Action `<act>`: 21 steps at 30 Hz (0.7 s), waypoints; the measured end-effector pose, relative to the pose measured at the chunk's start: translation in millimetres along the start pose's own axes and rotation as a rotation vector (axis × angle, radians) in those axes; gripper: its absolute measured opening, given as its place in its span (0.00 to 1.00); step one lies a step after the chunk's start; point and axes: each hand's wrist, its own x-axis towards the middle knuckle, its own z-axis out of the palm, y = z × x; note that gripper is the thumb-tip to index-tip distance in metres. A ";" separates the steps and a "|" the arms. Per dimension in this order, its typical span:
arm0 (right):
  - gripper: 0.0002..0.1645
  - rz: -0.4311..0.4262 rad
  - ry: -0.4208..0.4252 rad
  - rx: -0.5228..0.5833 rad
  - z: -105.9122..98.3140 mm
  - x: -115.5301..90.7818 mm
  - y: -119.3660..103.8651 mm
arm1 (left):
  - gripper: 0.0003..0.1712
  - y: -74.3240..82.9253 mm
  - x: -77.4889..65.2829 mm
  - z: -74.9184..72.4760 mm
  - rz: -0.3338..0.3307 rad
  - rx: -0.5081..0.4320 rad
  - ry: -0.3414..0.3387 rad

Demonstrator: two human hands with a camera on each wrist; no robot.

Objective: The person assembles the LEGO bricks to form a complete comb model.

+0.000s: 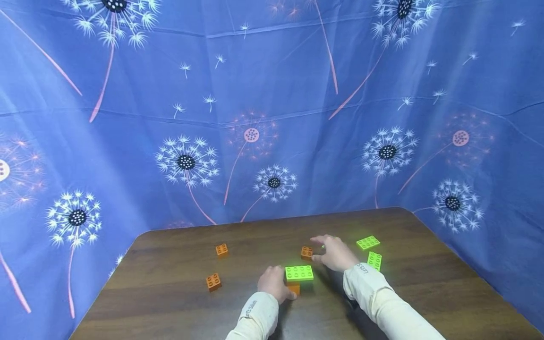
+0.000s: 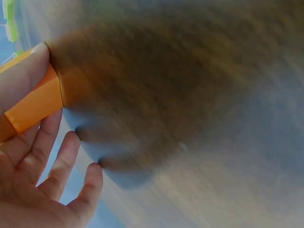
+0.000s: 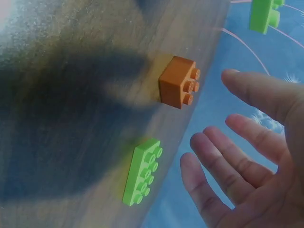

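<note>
Your sleeves (image 1: 382, 302) are cream with grey lettering (image 1: 250, 308); you see orange bricks (image 1: 214, 282), lime-green bricks (image 1: 299, 273), a brown, wood-grained surface (image 1: 170, 302) and a blue cloth (image 1: 293, 89) printed with white and pink dandelions (image 1: 186, 162).

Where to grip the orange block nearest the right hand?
Probably pinch the orange block by two opposite flat side walls, below the studs, coming down from above. It sits studs up on the table, with a gap to the green block, so those walls look free.
</note>
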 end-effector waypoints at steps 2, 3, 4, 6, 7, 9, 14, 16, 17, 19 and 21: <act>0.30 0.013 0.000 -0.025 -0.1 4.0 -1.6 | 0.30 0.4 1.4 0.9 -0.004 -0.007 0.002; 0.30 0.016 -0.003 -0.042 0.2 5.6 -2.1 | 0.30 0.7 1.7 1.5 -0.008 -0.011 0.001; 0.30 0.018 -0.005 -0.054 0.5 6.9 -2.7 | 0.30 0.6 1.7 2.2 -0.013 -0.010 0.003; 0.30 0.017 -0.007 -0.063 1.4 9.2 -3.2 | 0.31 1.2 2.8 3.4 -0.027 -0.021 0.001; 0.30 0.018 -0.014 -0.066 1.8 9.7 -2.8 | 0.31 1.7 2.5 4.4 -0.031 -0.026 -0.003; 0.31 0.022 -0.024 -0.069 2.7 10.5 -1.7 | 0.31 3.2 1.9 6.1 -0.038 -0.039 -0.009; 0.32 0.017 -0.026 -0.123 4.3 14.6 2.6 | 0.33 5.9 1.2 5.8 -0.034 -0.070 -0.002; 0.33 0.020 -0.022 -0.153 6.0 18.1 4.2 | 0.33 5.6 0.3 4.7 -0.032 -0.077 0.003; 0.34 0.020 -0.025 -0.165 7.2 20.3 5.0 | 0.33 4.9 -0.1 4.4 -0.033 -0.083 0.006; 0.35 0.019 -0.039 -0.175 11.3 25.6 7.0 | 0.34 2.2 -1.9 4.4 -0.030 -0.083 0.015; 0.36 0.024 -0.054 -0.171 16.0 30.2 9.4 | 0.33 -0.3 -3.4 4.8 -0.023 -0.069 0.018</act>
